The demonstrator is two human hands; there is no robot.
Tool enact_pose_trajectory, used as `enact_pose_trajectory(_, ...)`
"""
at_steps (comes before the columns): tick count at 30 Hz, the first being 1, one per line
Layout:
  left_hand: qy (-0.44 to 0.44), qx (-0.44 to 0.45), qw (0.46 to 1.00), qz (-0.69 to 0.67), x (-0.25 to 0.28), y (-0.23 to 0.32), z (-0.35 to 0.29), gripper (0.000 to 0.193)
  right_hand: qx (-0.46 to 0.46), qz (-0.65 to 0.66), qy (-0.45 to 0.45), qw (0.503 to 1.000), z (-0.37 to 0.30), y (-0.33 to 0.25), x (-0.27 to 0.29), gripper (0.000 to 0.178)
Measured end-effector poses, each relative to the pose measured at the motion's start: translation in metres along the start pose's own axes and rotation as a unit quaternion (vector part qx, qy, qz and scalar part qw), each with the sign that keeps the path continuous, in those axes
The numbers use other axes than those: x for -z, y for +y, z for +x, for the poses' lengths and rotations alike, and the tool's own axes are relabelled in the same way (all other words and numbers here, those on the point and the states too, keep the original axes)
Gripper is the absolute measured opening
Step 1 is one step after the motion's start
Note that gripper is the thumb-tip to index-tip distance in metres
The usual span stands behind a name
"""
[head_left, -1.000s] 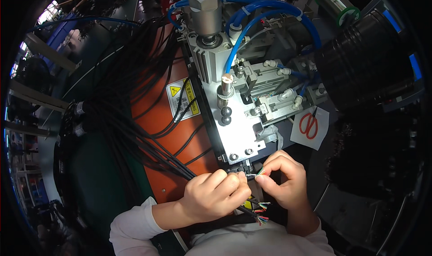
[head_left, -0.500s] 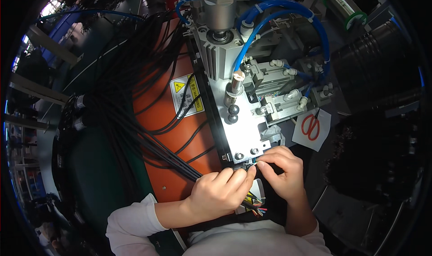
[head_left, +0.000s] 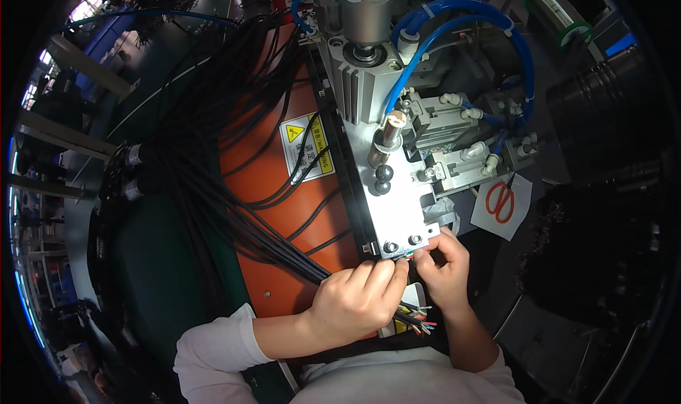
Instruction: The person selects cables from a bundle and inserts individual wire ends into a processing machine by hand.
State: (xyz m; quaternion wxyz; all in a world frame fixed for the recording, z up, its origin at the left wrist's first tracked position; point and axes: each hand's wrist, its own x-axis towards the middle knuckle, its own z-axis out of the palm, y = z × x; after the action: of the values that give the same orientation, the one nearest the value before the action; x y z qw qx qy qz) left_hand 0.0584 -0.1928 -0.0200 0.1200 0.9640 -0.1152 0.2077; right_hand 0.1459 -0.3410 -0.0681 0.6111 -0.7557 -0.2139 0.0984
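Note:
My left hand (head_left: 360,299) is closed, thumb and fingertips pinched at the front edge of a bright metal plate (head_left: 392,209) on a pneumatic machine. Thin coloured wires (head_left: 409,256) show at those fingertips. Right beside them, my right hand (head_left: 447,269) is closed too, its thumb and index finger on the same wires, partly tucked under the plate's corner. A bundle of black cables (head_left: 284,251) passes beneath my left hand. Stripped cable ends (head_left: 422,324) with several coloured wires stick out below it. The exact grip on the wires is partly hidden by my fingers.
Blue air hoses (head_left: 521,49) loop over the machine's cylinders. Red-handled scissors (head_left: 501,202) lie on white paper to the right. A wire spool (head_left: 559,14) stands at the back right. More black cables spread across an orange base (head_left: 284,223) with a warning label (head_left: 308,147).
The whole scene has shifted slightly right in the view. My right hand's fingers have curled closer in under the plate's corner. My left hand keeps its pinch at the plate's edge.

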Motion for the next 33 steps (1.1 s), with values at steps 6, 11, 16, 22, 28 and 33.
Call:
enact_pose_trajectory(6, 0.012, -0.002, 1.000, -0.009, -0.005, -0.004, 0.001, 0.027, -0.146, 0.140, -0.033, 0.979, -0.004, 0.013, 0.004, 0.003)
enact_pose_trajectory(11, 0.006, -0.004, 1.000, -0.020, 0.001, -0.009, 0.004, 0.023, 0.061, -0.062, 0.004, 0.996, 0.002, -0.012, -0.003, 0.008)
enact_pose_trajectory(16, -0.072, 0.033, 0.997, 0.024, 0.018, 0.001, -0.003, 0.019, -0.143, 0.143, -0.046, 0.978, 0.000, -0.004, 0.002, 0.012)
enact_pose_trajectory(22, -0.118, 0.063, 0.987, 0.086, 0.022, 0.007, -0.007, 0.018, -0.006, 0.096, 0.058, 0.994, -0.007, -0.003, 0.009, 0.010)
enact_pose_trajectory(28, -0.052, 0.032, 0.997, -0.041, 0.022, -0.006, -0.002, 0.027, 0.199, 0.154, -0.179, 0.951, 0.000, -0.020, 0.028, 0.021)
enact_pose_trajectory(33, 0.129, -0.066, 0.983, -0.115, 0.031, -0.006, 0.012, 0.035, 0.132, 0.176, -0.071, 0.973, -0.002, -0.032, 0.031, 0.019)
